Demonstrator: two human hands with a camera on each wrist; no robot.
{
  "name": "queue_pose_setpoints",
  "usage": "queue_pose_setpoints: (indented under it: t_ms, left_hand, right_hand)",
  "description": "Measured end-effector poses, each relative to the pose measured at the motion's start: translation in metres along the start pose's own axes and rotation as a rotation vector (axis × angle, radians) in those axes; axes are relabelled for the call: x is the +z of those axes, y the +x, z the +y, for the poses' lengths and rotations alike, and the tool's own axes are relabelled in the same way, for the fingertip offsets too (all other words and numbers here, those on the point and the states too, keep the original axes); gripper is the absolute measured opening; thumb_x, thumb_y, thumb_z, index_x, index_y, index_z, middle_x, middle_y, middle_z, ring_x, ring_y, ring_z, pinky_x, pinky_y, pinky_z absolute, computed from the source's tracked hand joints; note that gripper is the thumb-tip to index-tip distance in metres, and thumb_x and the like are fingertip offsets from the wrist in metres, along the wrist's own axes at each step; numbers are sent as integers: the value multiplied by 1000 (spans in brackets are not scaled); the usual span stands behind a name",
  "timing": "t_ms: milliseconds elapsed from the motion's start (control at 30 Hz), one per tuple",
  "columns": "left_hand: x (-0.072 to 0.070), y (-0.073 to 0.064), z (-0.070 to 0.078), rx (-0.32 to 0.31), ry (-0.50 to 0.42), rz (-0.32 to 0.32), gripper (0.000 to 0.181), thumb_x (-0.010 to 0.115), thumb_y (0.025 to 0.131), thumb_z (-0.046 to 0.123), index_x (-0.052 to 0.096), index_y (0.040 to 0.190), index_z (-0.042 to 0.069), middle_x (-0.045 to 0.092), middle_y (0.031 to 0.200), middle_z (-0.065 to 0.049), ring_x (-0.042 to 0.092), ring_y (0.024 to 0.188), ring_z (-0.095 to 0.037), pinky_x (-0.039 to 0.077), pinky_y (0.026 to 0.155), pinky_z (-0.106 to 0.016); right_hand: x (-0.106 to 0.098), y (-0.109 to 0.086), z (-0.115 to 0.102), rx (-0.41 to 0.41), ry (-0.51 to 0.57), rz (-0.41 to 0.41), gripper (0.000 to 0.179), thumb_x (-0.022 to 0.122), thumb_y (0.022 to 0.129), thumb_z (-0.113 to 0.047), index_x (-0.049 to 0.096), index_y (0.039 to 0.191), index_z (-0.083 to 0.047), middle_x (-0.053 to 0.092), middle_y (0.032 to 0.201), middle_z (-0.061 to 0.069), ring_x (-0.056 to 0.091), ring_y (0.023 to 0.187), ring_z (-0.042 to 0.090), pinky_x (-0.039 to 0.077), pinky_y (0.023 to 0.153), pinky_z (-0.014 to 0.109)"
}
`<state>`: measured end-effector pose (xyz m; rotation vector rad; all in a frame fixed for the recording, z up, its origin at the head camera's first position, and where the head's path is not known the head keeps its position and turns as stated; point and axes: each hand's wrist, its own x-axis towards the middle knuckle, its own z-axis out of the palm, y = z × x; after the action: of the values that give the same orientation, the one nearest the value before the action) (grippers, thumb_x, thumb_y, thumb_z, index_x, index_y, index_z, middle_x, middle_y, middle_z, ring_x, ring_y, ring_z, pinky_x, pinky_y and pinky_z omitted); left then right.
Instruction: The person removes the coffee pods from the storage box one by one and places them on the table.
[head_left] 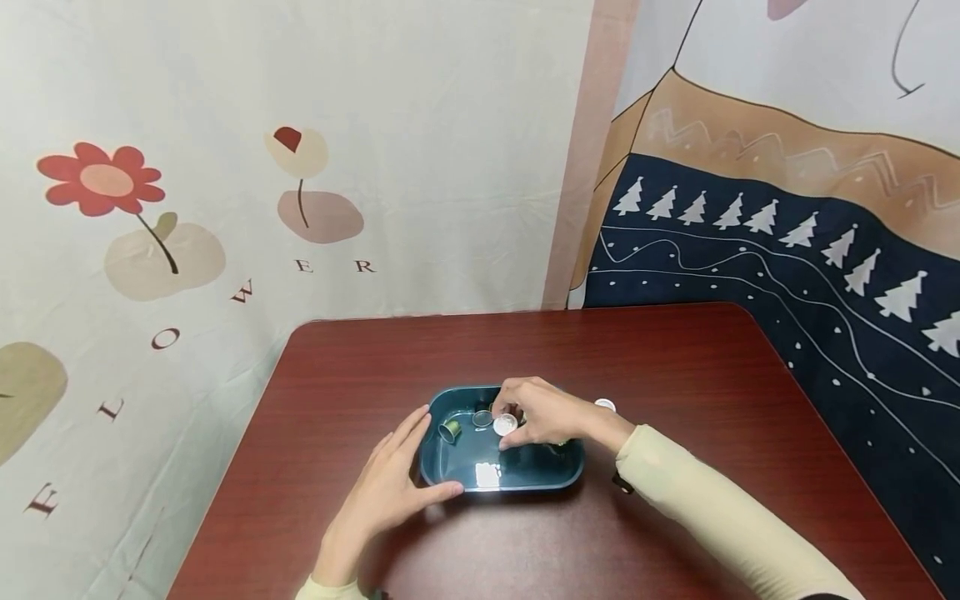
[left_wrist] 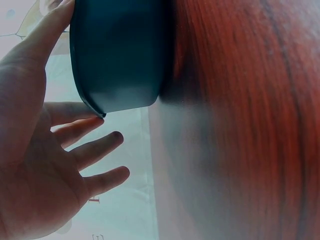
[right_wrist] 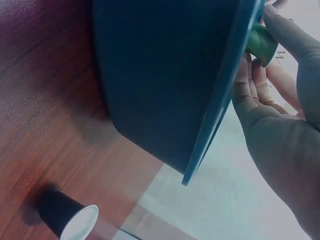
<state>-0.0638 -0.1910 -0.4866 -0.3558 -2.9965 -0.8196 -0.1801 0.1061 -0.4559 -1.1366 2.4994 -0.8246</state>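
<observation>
A dark teal tray [head_left: 487, 481] stands on the table with several small coffee capsules in it. My right hand [head_left: 543, 414] reaches in over its right side, fingers curled, pinching a capsule [head_left: 506, 425] with a pale round face turned up. In the right wrist view a green capsule [right_wrist: 262, 45] shows between thumb and fingers, just past the rim. My left hand [head_left: 390, 479] spans the tray's left front corner. Its thumb rests on the front rim, and its straight fingers [left_wrist: 102, 150] spread beside the left end. A green capsule [head_left: 449, 431] lies tipped at the tray's left; a clear round piece [head_left: 482, 418] lies beside it.
On the table right of the tray lies a dark capsule [right_wrist: 67, 215] with a white face. The reddish-brown table [head_left: 360, 367] reaches back to a printed cloth wall [head_left: 450, 167]. Dark cloth with white trees [head_left: 720, 250] hangs along the right side.
</observation>
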Motion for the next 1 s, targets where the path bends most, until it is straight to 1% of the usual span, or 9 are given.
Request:
queue_pose_setpoints:
  t_ms: [100,233,367,433,600,667,733,900,1000]
  left_hand:
    - [-1,1,1,1,0,1,122,92,82,72,46,171,3,43,182,-12,52,160,-47,41,130,-74]
    - [-1,1,1,-6,1,-5,121,92,82,72,46,171,3,43,182,-10,52,160,-48,40,130,-74]
    - [-1,1,1,-15,-2,-15,122,92,83,72,46,172,3,42,183,-10,51,161,-48,40,131,-74]
    - [-2,1,1,-15,-4,-14,122,92,83,72,46,172,3,42,183,-10,51,161,-48,40,131,-74]
    - [-1,1,1,-14,-2,-15,121,92,83,71,46,172,3,42,183,-10,51,161,-48,40,131,-74]
    - [-1,0,1,-18,-2,-19,121,92,83,71,45,172,3,42,183,-10,50,161,-47,39,131,-75]
    - [-2,0,1,-22,-3,-23,122,92,83,71,45,172,3,41,183,-10,50,162,-47,39,131,-75]
    - [-1,0,1,-28,-6,-27,122,92,82,73,45,172,4,41,183,-10,50,162,-47,40,131,-74]
    - [-1,0,0,-26,-7,-26,122,91,82,73,45,172,4,41,183,-9,50,162,-47,40,131,-74]
  right_hand:
    - [-2,-2,1,5,12,29,31,98,91,-29,82,116,-21,72,115,-5,64,99,11,57,85,23]
    - [-4,-5,2,-1,30,60,31,98,91,-27,81,116,-21,72,116,-5,66,101,14,59,87,25]
    - [-6,-8,4,-9,38,74,33,97,91,-25,78,117,-19,73,119,-5,66,104,13,63,92,32]
    - [-7,-9,4,-10,44,78,34,97,91,-24,77,118,-19,74,118,-6,67,105,12,63,96,33]
    - [-9,-13,7,-12,115,81,35,98,91,-20,75,118,-17,77,114,-4,77,109,10,64,100,31]
    - [-11,-15,8,-6,138,80,36,97,91,-19,75,119,-16,78,114,-3,79,109,10,65,99,30]
    - [-12,-17,9,1,142,79,36,98,91,-21,75,119,-16,78,115,-3,77,108,9,65,97,28]
    - [-15,-22,12,18,152,93,37,98,91,-27,74,119,-21,77,113,-3,69,99,10,65,87,26]
    - [-17,-25,15,9,176,110,37,98,91,-27,75,120,-19,77,111,-3,67,95,10,63,81,24]
